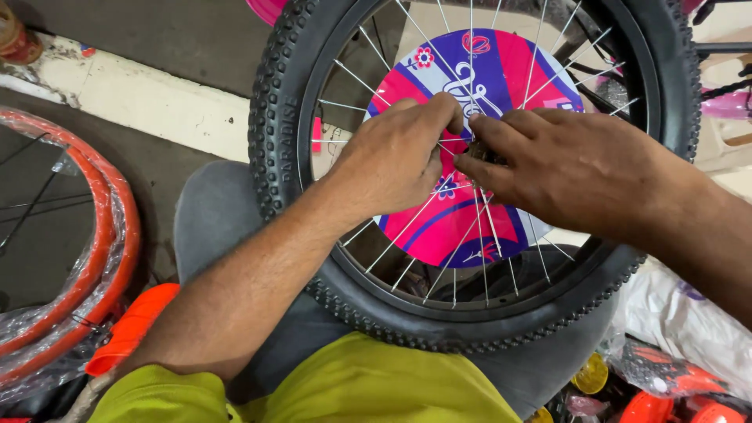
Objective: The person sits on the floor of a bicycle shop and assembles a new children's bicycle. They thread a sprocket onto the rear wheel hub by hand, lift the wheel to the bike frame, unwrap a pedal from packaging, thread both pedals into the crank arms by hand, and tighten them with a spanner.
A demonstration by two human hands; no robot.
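A small bicycle wheel with a knobby black tyre point(276, 117) and silver spokes rests across my lap. Behind the spokes sits a round pink, purple and white disc point(462, 227) with flower patterns. My left hand point(395, 153) and my right hand point(564, 168) meet at the wheel's centre, fingers pinched around the dark hub point(479, 153), which they mostly hide. Whether either hand holds a small part there is not visible.
Orange wheel rims point(94, 235) wrapped in clear plastic lie at the left, with an orange plastic part point(133, 325) beside them. Plastic-bagged orange and yellow parts point(658, 384) sit at the lower right. A pink bicycle frame point(724, 102) stands at the upper right.
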